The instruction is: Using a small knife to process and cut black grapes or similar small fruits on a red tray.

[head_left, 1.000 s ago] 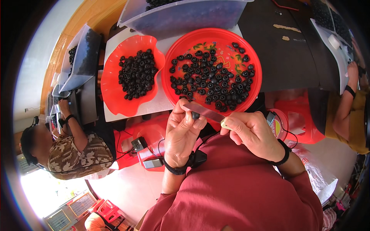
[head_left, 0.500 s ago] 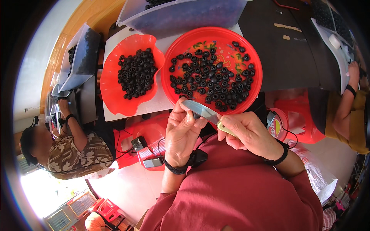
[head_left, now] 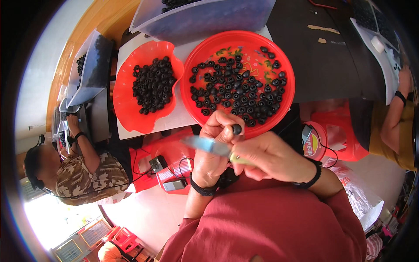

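Pinched between the fingertips of my left hand (head_left: 214, 139) is a small round black part (head_left: 236, 129). My right hand (head_left: 273, 157) grips a knife (head_left: 205, 144) by its pale green handle. The blurred blade points left and lies across my left palm, below the black part. Just beyond my hands is a round red tray (head_left: 289, 98) with a printed floral bottom. Many black parts (head_left: 238, 89), most showing a ringed hole, are spread over it. To its left, a wavy-edged red bowl (head_left: 124, 100) holds a heap of similar parts (head_left: 152, 85).
Behind the tray stands a large clear plastic bin (head_left: 205, 22). A second bin (head_left: 89, 70) with black parts is at the left. Co-workers sit on both sides, one in a camouflage top (head_left: 94, 177). The dark table (head_left: 323, 65) extends right. Red stools and cables are below.
The knife has swung left and down, toward my left wrist. My left hand has turned, and the black part now shows at its fingertips, to the right of where it was.
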`<action>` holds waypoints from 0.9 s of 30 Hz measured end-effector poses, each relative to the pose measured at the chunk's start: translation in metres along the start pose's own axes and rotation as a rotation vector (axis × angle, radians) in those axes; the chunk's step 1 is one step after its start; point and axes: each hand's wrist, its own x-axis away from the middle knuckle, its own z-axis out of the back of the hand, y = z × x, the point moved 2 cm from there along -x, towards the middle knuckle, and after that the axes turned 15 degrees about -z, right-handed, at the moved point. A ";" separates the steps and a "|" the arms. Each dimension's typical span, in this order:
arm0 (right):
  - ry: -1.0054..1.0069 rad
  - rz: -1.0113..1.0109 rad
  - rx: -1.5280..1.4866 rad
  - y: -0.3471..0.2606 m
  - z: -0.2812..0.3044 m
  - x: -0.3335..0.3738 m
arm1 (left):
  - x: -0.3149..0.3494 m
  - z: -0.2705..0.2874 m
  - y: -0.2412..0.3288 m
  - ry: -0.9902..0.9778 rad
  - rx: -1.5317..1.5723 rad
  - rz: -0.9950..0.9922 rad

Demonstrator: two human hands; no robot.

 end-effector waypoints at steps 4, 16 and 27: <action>0.221 0.098 0.024 -0.016 0.015 0.014 | 0.004 -0.002 0.009 0.115 0.009 -0.053; 0.261 0.145 0.029 -0.005 0.021 0.009 | 0.007 -0.003 0.008 0.110 0.104 -0.030; 0.219 0.048 0.188 0.008 0.016 0.003 | 0.002 -0.005 0.007 0.108 -0.002 -0.052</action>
